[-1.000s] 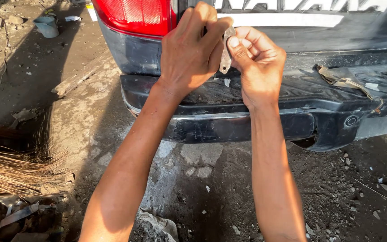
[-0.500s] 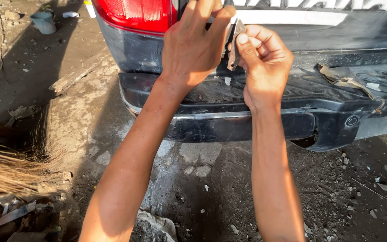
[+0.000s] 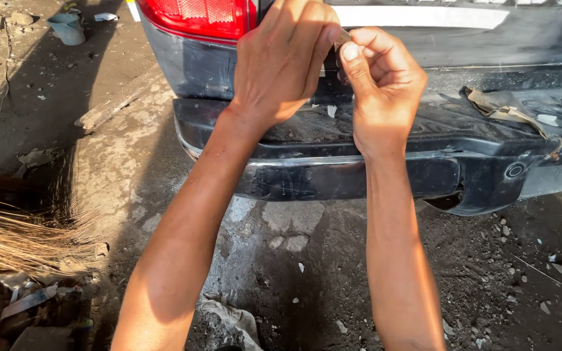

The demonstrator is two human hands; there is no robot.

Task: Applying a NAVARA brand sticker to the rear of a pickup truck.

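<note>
Hands at tailgate above bumper, ground below.

Left hand (image 3: 281, 65) and right hand (image 3: 382, 81) side by side, fingertips meeting on a small strip (image 3: 342, 38) against the tailgate (image 3: 437, 39). Taillight (image 3: 196, 16) left of left hand. Bumper (image 3: 333, 169) under both hands; rag (image 3: 505, 107) on bumper at right. Broom (image 3: 14, 240) on ground far left; cup (image 3: 67, 27) top left.

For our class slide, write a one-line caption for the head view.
Both hands, left hand and right hand, pinch a small strip against a dark vehicle's rear above its bumper.
</note>
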